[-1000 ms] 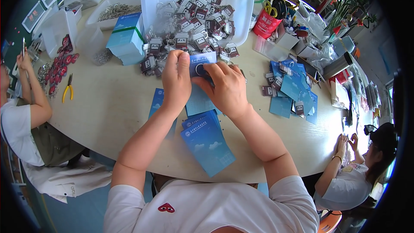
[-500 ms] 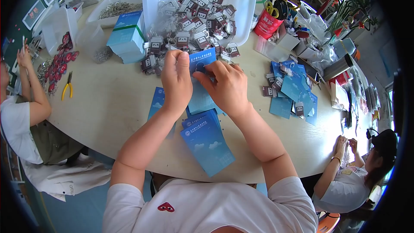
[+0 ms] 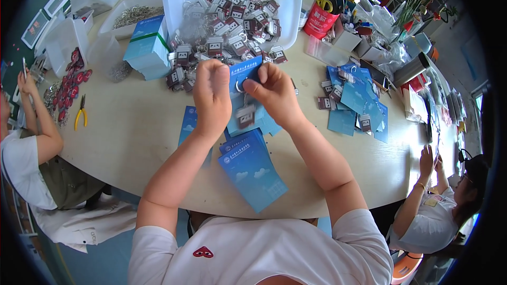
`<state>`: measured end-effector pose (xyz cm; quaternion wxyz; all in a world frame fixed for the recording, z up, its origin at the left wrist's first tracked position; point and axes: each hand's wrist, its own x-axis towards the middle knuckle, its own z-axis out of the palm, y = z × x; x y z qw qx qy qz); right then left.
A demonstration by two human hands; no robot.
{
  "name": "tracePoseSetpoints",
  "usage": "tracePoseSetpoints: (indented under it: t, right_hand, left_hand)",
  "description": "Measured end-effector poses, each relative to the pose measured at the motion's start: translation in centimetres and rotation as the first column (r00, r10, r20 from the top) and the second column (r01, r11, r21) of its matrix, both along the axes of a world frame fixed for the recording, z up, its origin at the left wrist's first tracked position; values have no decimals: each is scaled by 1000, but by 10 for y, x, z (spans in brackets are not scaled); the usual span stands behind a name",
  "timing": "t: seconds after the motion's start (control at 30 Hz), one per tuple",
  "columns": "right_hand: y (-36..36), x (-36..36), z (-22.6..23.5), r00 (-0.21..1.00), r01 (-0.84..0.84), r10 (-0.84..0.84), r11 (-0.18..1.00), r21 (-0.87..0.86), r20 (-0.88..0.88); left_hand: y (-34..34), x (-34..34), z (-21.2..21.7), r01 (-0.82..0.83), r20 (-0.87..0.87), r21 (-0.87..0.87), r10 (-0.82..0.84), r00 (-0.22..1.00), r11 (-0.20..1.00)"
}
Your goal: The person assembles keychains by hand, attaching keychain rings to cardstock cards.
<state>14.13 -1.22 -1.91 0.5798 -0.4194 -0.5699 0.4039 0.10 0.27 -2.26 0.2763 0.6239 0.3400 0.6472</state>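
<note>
My left hand point(image 3: 212, 97) is closed on the left edge of an upright blue card point(image 3: 246, 67). Against the card's right side, my right hand point(image 3: 278, 97) pinches with its thumb at the metal ring of a keychain point(image 3: 245, 117). That keychain's brown-and-clear charm dangles in front of the card, slightly blurred. My right fingertips are partly hidden behind the card. Below my hands, a few blue cards point(image 3: 253, 171) lie overlapping on the table, and another blue card point(image 3: 188, 121) lies by my left wrist.
Ahead stands a white bin point(image 3: 289, 16) heaped with similar keychains point(image 3: 232, 26). A banded card stack point(image 3: 147, 47) is left of it. Cards with keychains point(image 3: 362, 100) lie at right, near a red scissors holder point(image 3: 320, 21). Yellow pliers point(image 3: 81, 113) lie left. Other people sit on both sides.
The keychain's charm now hangs in view before the card, and its ring shows more clearly. My right thumb has shifted at the ring. The head view has moved slightly.
</note>
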Motion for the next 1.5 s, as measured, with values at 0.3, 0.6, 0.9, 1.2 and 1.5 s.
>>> tracePoseSetpoints:
  t: [0.3,0.6,0.9,1.2,1.5]
  right_hand:
    - [7,185,39,819,537,-541,840,76,192]
    - [15,161,13,544,434,-313,899,58,779]
    - [41,79,-48,403,346,-96,936,-55,910]
    - [34,87,-10,969,-24,45,996,-91,243]
    - [7,21,10,989,-145,145,989,0,42]
  left_hand:
    - [28,-36,-17,-210,-925,-61,24,378,976]
    - [49,-42,-22,-84,-693,-386,-229,684,919]
    - [49,-37,-5,334,287,-503,-210,934,797]
    - [38,-23,-16,-38,-184,-340,-27,983,940]
    - [23,-11,-13,22,-144,-347,-76,987,938]
